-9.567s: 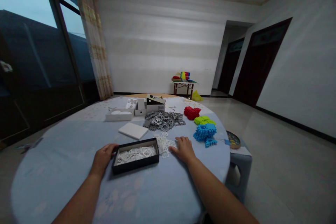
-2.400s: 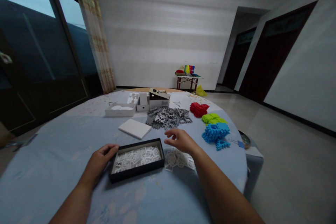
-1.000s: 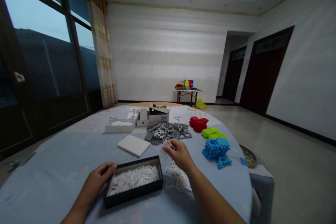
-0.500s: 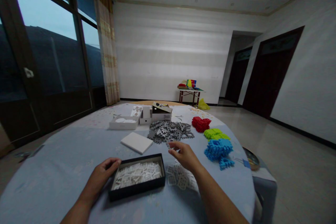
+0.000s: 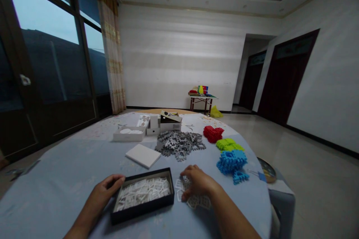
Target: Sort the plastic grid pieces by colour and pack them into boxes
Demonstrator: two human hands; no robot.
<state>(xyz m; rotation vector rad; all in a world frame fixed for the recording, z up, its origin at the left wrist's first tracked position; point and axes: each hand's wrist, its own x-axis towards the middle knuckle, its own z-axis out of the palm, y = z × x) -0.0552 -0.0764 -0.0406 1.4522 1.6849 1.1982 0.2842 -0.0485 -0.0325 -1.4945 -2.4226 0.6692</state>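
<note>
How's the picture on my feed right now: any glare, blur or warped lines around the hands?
Head view: dim room, brightest at the window; head view: pale light bands on the wall; head view: soft shadow by the black box; head view: white pieces under the right hand blur together; head view: the dark door leans, likely lens distortion.

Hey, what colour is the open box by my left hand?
The open box is black outside and paler, greyish beige inside, best seen in the head view.

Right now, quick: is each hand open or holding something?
Left hand: at the black box; grip can't be told.
Right hand: open, over loose white pieces.
</note>
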